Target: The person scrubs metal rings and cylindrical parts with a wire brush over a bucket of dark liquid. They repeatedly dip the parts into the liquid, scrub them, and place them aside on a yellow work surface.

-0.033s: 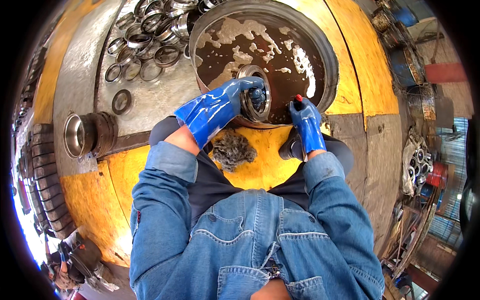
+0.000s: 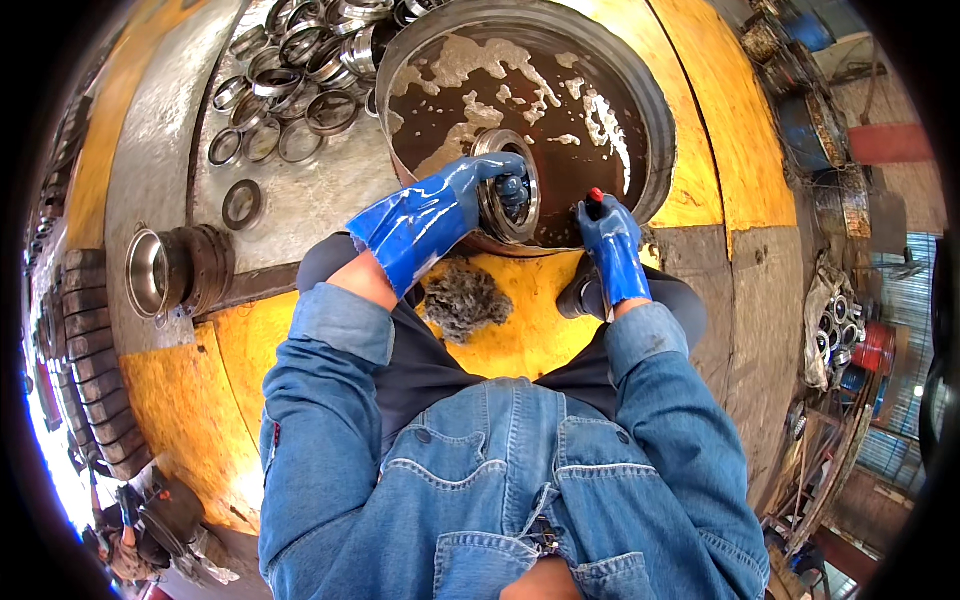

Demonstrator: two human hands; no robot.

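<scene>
My left hand (image 2: 440, 203), in a wet blue rubber glove, grips a metal bearing ring (image 2: 532, 188) with its fingers inside the opening. The ring is held tilted at the near side of a large round metal tub (image 2: 661, 130), over its dark brown liquid (image 2: 560, 180). In its own blue glove, my right hand (image 2: 612, 245) is closed around a tool with a red-tipped dark handle (image 2: 596, 195), near the tub's right front rim. The tool's working end is hidden, so its kind does not show.
Many metal rings (image 2: 300, 100) lie piled left of the tub, with one dark ring (image 2: 242, 204) apart. Stacked metal cups (image 2: 152, 272) stand further left. A grey wad of fibre (image 2: 465, 300) lies between my legs. Drums (image 2: 808, 130) stand at right; another person (image 2: 128, 550) is far lower left.
</scene>
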